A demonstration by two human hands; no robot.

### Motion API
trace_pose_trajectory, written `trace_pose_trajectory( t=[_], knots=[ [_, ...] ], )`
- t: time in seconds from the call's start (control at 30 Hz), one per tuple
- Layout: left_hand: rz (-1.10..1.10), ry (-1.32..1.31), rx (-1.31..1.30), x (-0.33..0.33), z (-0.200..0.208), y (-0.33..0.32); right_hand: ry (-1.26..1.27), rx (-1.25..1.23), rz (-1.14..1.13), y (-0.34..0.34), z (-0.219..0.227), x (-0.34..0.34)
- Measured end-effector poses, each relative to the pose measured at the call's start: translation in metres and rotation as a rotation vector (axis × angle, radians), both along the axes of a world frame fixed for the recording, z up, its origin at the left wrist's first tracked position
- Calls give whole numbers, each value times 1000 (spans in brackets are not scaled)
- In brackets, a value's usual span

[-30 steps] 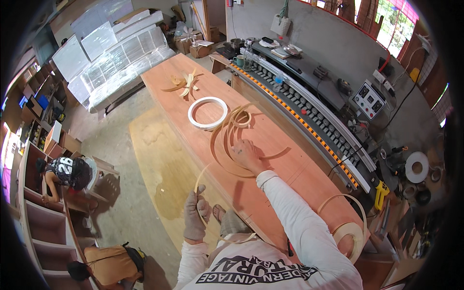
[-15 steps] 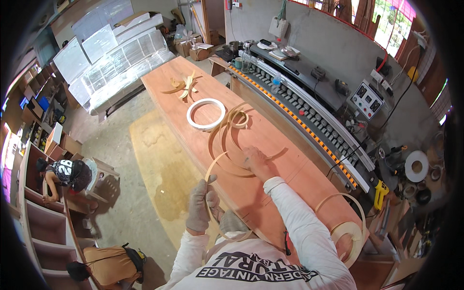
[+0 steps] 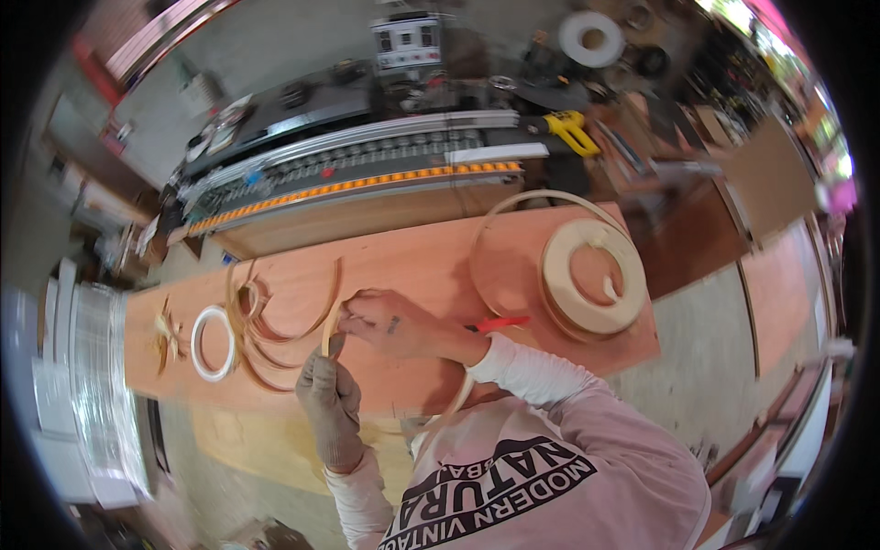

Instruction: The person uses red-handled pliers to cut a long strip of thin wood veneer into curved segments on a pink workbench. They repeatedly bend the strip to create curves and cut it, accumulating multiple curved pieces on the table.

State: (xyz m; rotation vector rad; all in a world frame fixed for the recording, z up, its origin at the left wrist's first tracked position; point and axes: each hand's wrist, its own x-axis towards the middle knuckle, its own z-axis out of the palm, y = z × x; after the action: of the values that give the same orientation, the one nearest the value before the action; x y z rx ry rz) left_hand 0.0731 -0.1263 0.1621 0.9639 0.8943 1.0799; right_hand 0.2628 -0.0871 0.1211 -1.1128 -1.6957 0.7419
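My left hand (image 3: 330, 399), in a grey knit glove, is closed around a thin, light wood-coloured strip (image 3: 329, 337) standing up from the fingers. My bare right hand (image 3: 390, 323) pinches that same strip near its upper end, just above the glove. A pale length of strip (image 3: 461, 394) shows below my right forearm, by my shirt; the glove and arm hide whether it joins the held piece. Past my right wrist lies a red-handled tool (image 3: 500, 324) on the wooden board (image 3: 412, 257). Several curved brown strips (image 3: 275, 325) rest to the left of my hands.
A white ring-shaped roll (image 3: 213, 343) and a small heap of strip scraps (image 3: 168, 337) lie at the board's left. At its right sits a large cream roll of strip (image 3: 632, 275). Behind stands a long machine with an orange-dotted rail (image 3: 357, 191) and a yellow heat gun (image 3: 573, 133).
My view has swung to the right. My right hand has left the curved strips on the board and come to the strip in my left hand.
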Motion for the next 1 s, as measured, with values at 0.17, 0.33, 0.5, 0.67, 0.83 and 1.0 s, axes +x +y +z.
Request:
trace_pose_trajectory(
  t=[0.17, 0.33, 0.5, 0.67, 0.83, 1.0],
  knots=[
    [-268, 119, -128, 14, -18, -1, -230, -155, -526, -70, -51, 114],
    [-388, 328, -200, 16, -62, -26, -394, -385, -644, -124, -71, 140],
    [-489, 430, -142, 13, -55, -19, -501, -414, -657, -123, -110, 135],
    [-315, 407, -74, 33, -34, -3, -530, -379, -609, -104, -111, 130],
    [-271, 369, -43, 51, -29, 13, -363, -179, -630, -89, -78, 126],
    [-264, 367, -14, 79, -15, 34, 39, -373, -403, -98, -32, 129]
  ],
)
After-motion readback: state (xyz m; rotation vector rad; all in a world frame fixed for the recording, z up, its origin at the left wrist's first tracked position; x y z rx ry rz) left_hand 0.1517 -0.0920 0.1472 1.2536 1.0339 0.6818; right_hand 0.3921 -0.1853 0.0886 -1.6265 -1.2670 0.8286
